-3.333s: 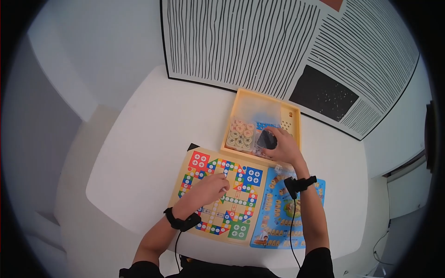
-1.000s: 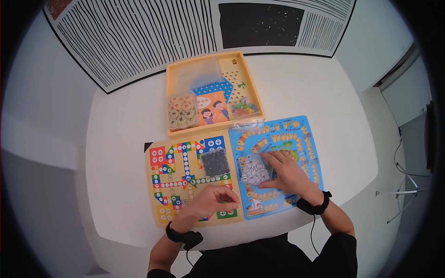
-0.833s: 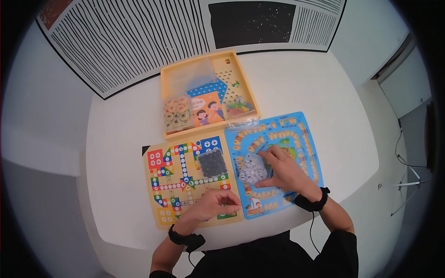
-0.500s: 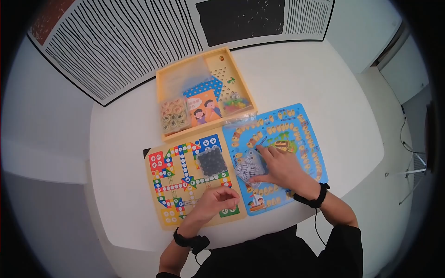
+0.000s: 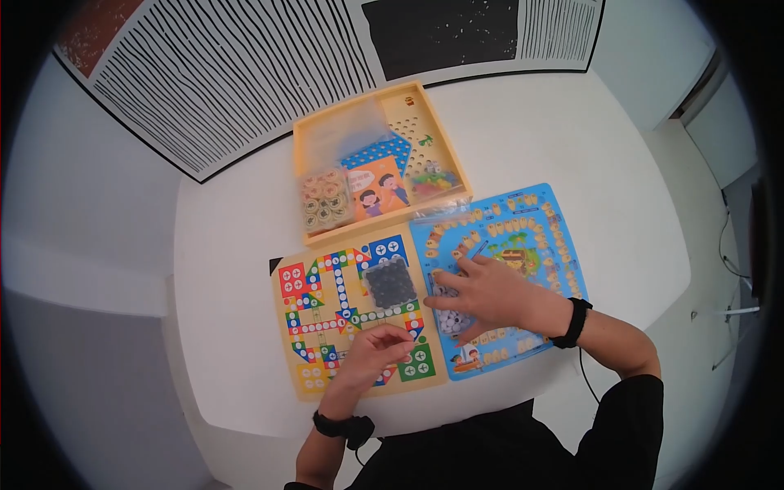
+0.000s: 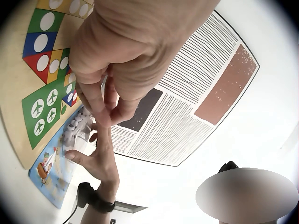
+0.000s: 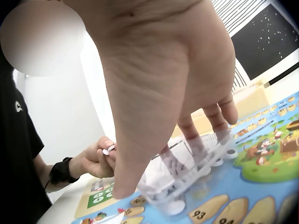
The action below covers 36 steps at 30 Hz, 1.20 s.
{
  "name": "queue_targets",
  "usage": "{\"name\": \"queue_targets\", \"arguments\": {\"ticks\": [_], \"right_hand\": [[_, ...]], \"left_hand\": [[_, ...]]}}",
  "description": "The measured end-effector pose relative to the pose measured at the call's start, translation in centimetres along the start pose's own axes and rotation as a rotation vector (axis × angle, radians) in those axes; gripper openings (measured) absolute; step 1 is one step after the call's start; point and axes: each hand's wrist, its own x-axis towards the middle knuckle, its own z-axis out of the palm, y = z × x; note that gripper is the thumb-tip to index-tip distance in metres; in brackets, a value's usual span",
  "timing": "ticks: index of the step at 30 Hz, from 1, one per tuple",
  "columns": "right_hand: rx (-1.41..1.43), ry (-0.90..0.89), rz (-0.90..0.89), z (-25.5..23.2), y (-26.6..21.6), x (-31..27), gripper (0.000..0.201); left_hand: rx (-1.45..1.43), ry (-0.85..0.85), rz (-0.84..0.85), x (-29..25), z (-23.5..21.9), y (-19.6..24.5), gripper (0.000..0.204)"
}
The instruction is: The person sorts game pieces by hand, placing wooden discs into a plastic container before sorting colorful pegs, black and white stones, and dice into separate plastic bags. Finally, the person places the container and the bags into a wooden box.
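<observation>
Small white round pieces fill a clear plastic box (image 5: pixel 454 323) on the blue game board (image 5: pixel 563 269). My right hand (image 5: pixel 500 296) spans this box from above, thumb at its near side and fingers over the far side. In the right wrist view, several fingers (image 7: pixel 212 116) show behind the clear plastic. Over the ludo-style board (image 5: pixel 327 382), my left hand (image 5: pixel 374 359) pinches a small white round piece (image 7: pixel 107 151) between thumb and fingertips. A clear box of black pieces (image 5: pixel 390 284) lies on that board, just beyond the left hand.
A yellow wooden tray (image 5: pixel 300 155) stands behind the boards. It holds a box of Chinese chess pieces (image 5: pixel 325 199), an orange booklet (image 5: pixel 377 186) and a bag of coloured pieces (image 5: pixel 433 181). A clear bag (image 5: pixel 441 212) lies by its front edge. Framed striped artwork (image 5: pixel 245 73) stands behind.
The black pieces' box has come from the tray onto the ludo-style board. My right hand has shifted left over the white pieces' box, fingers spreading across it. My left hand keeps its pinch.
</observation>
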Motion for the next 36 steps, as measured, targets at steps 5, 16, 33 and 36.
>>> {"name": "queue_targets", "arguments": {"ticks": [5,16,33,36], "right_hand": [[-0.065,0.307,-0.214,2.1,-0.2,1.8,0.051],[0.118,0.398,-0.383,6.0,-0.4,5.1,0.02],[0.248,0.613,-0.336,4.8,-0.3,4.7,0.018],[0.315,0.757,-0.431,4.3,0.3,4.0,0.022]], "left_hand": [[0.085,0.037,0.035,0.0,-0.5,-0.3,0.015],[0.192,-0.003,0.034,0.2,0.2,-0.4,0.024],[0.122,-0.102,0.096,1.3,2.4,-0.5,0.048],[0.157,-0.082,0.143,1.4,3.1,0.6,0.032]]}}
